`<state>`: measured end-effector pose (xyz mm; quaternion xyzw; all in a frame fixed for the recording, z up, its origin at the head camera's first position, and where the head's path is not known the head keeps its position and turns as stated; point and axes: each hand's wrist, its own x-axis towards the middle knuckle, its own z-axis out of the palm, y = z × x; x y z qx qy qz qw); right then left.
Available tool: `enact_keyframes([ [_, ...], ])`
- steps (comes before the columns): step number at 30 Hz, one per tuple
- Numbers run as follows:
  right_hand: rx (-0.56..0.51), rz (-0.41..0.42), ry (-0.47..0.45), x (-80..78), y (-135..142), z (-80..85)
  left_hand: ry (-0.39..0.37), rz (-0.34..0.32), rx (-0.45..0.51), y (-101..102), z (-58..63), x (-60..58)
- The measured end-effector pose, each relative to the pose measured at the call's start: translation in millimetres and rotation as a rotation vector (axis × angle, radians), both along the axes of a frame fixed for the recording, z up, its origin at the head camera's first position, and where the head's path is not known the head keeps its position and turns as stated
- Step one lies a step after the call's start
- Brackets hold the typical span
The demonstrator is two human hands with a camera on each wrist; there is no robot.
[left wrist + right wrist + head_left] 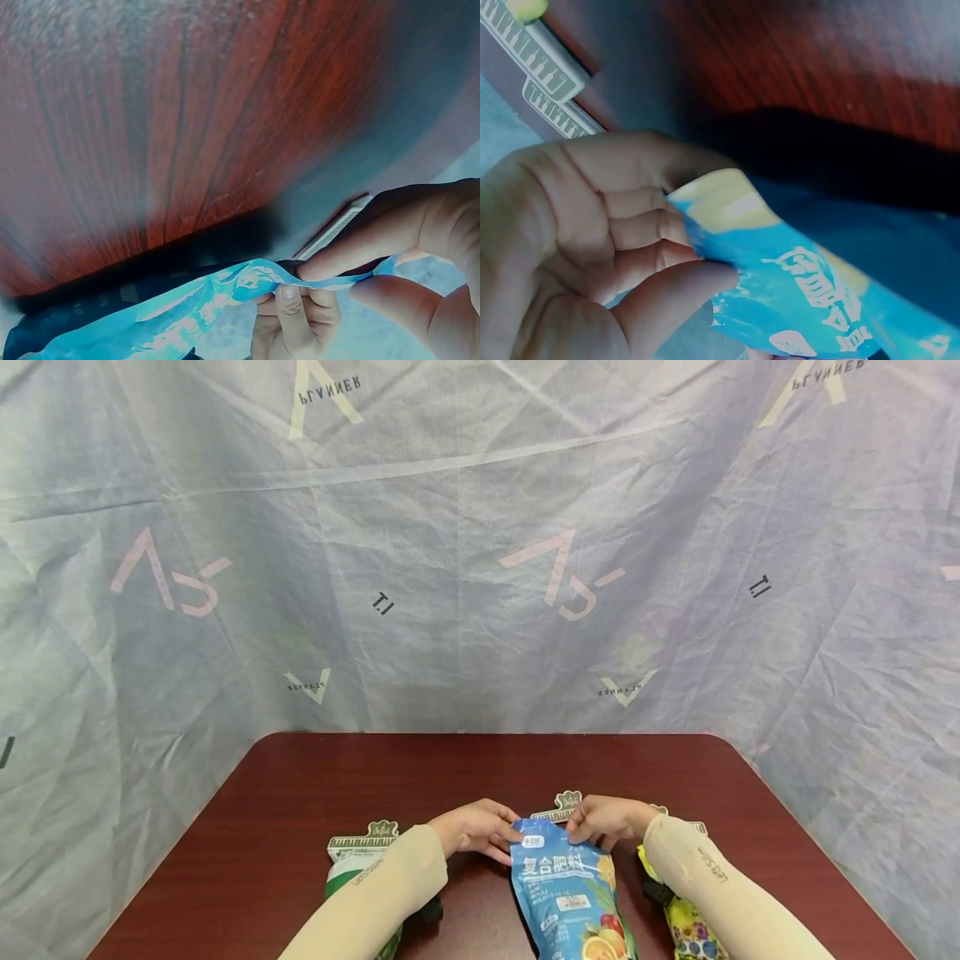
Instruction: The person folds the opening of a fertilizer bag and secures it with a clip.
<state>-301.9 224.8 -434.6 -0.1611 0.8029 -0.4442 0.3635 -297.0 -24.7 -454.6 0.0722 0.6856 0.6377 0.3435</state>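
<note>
A blue fertilizer bag (562, 893) with fruit printed on its front lies in the middle of the table, its top edge toward the far side. My left hand (480, 831) pinches the top left corner between thumb and finger. On the right part of the top edge, my right hand (606, 820) pinches the bag with thumb and fingers. The right wrist view shows the thumb on the printed front of the blue bag (780, 277). A ruler-patterned clip (557, 811) lies just beyond the bag's top edge, partly hidden by the bag and right hand.
A green and white bag (341, 877) with a similar clip (363, 842) at its top is left, partly behind the left sleeve. To the right lies a yellow flower-printed bag (693, 931), partly covered by the right sleeve. A grey printed cloth (465, 635) hangs behind the table (420, 764).
</note>
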Motion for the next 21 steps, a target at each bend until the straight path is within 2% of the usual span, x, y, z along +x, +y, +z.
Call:
enact_keyframes([
  [9,-0.006,-0.01,0.013,-0.9,0.0,3.5,0.016,-0.003,0.012,-2.0,3.9,-1.1],
  [21,-0.041,-0.082,0.015,0.9,-5.3,11.3,0.057,0.014,0.039,-6.5,14.1,0.6],
])
